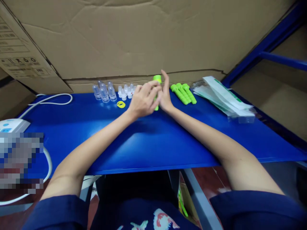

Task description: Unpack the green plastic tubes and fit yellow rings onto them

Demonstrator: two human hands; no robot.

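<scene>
Between my two hands is a bright green tube (157, 78) with a wider head, standing about upright above the blue table; its head shows at the top and its lower end below my fingers. My left hand (145, 99) lies across it with bent fingers, closed on it. My right hand (165, 95) presses against it from the right, with one digit stretched upward; its other fingers are partly hidden behind the left hand. To the right lie several ribbed green tubes (183, 93) of the same colour. Yellow rings (121, 104) lie to the left of my hands.
Clear plastic caps (105, 95) and smaller white-based clear pieces (123, 93) stand at the back left. Plastic bags with white and green cards (223, 97) lie right. A white cable (59, 95) and power strip (15, 125) are left. Cardboard (144, 38) walls the back; a blue frame (263, 41) rises right.
</scene>
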